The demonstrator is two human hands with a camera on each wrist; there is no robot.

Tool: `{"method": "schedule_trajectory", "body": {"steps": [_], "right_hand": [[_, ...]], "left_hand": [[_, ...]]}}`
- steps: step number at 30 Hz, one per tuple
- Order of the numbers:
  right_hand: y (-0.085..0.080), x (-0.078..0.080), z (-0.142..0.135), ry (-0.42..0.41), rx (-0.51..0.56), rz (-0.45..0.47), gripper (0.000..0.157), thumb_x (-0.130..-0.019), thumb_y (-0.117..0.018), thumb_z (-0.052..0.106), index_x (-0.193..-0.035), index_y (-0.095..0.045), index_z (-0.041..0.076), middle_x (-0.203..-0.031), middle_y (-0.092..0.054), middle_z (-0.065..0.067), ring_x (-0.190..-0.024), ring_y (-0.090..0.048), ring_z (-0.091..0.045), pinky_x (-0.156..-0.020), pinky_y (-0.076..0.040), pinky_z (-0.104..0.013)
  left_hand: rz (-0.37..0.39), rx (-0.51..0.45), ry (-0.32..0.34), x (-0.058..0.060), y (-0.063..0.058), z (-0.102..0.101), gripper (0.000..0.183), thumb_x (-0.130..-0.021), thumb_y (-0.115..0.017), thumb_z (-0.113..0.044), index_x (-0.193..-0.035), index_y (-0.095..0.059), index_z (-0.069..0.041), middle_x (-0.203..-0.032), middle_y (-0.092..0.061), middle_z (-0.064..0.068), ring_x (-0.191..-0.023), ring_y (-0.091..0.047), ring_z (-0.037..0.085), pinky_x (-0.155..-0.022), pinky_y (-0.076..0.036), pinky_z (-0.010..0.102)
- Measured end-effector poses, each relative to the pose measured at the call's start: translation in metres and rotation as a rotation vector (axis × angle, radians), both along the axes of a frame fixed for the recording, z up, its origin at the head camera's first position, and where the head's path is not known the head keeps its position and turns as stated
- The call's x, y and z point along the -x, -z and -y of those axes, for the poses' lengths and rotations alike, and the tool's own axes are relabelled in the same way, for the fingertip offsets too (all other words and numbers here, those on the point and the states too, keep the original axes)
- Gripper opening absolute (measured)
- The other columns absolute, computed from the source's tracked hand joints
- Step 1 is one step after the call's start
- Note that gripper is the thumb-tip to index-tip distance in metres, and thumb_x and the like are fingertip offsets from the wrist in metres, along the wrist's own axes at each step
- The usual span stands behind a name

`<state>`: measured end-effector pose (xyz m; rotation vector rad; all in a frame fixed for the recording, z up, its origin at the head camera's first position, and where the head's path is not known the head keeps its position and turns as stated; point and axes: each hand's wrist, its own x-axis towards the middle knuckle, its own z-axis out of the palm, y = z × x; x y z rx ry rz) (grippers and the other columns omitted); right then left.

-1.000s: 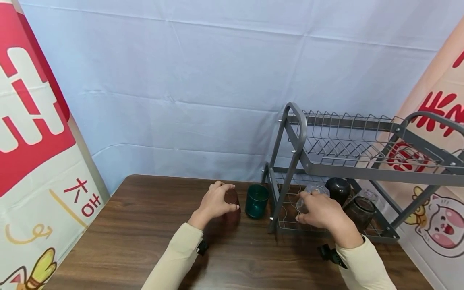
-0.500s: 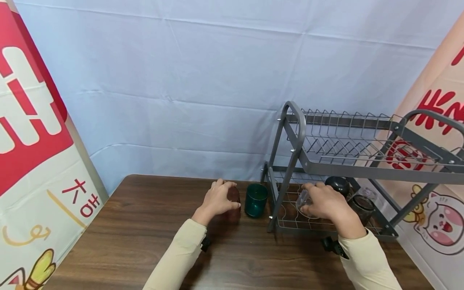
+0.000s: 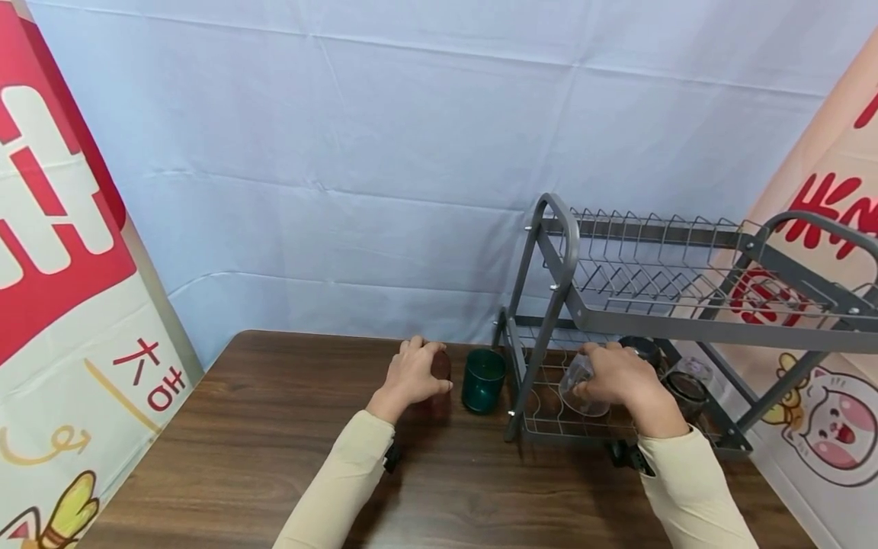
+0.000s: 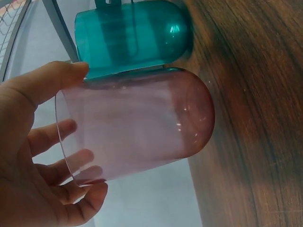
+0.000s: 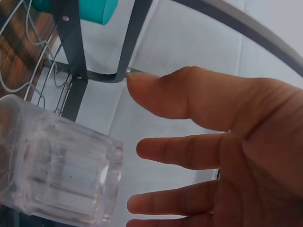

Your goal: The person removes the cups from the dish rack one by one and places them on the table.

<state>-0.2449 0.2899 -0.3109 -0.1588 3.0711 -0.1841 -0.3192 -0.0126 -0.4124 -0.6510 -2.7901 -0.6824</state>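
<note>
My left hand (image 3: 411, 374) grips a see-through pink cup (image 4: 137, 123) near its rim, thumb on one side and fingers round the other. The cup is upright, its rounded bottom down at the wooden table. Close beside it stands a teal cup (image 3: 483, 383), partly behind the pink one in the left wrist view. A clear cup (image 3: 583, 389) sits upside down on the rack's lower shelf, its thick base (image 5: 111, 184) towards my right hand (image 5: 203, 142). That hand hovers at the cup with fingers spread and apart from it, holding nothing.
The grey two-tier dish rack (image 3: 686, 320) stands at the right, its upper tier above my right hand. Further right on the lower shelf are a black cup (image 3: 641, 349) and a dark see-through glass (image 3: 686, 389). The rack's left post (image 3: 535, 366) separates the teal and clear cups.
The clear cup has settled lower onto the shelf, and my right hand has let go of it and drawn slightly right. My left hand has kept its hold on the pink cup.
</note>
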Motion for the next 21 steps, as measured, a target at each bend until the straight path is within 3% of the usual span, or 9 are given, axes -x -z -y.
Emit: {"method": "schedule_trajectory", "body": {"steps": [13, 21], "right_hand": [[0.007, 0.014, -0.008, 0.032, -0.005, 0.015, 0.066, -0.076, -0.076, 0.025, -0.128, -0.048, -0.006, -0.116, -0.042, -0.038, -0.100, -0.042, -0.057, -0.070, -0.042, -0.058], [0.008, 0.022, -0.012, 0.040, -0.011, 0.029, 0.067, -0.076, -0.075, 0.024, -0.128, -0.046, -0.006, -0.117, -0.042, -0.038, -0.103, -0.040, -0.057, -0.071, -0.041, -0.057]], "left_hand": [[-0.023, 0.058, -0.003, 0.003, 0.001, -0.009, 0.060, -0.074, -0.077, -0.038, -0.125, -0.057, -0.014, -0.112, -0.049, 0.013, -0.096, -0.046, 0.028, -0.074, -0.045, 0.043], [-0.021, 0.036, 0.006, 0.007, 0.004, -0.011, 0.059, -0.073, -0.078, -0.034, -0.124, -0.058, -0.013, -0.111, -0.050, 0.014, -0.096, -0.046, 0.030, -0.077, -0.044, 0.045]]}}
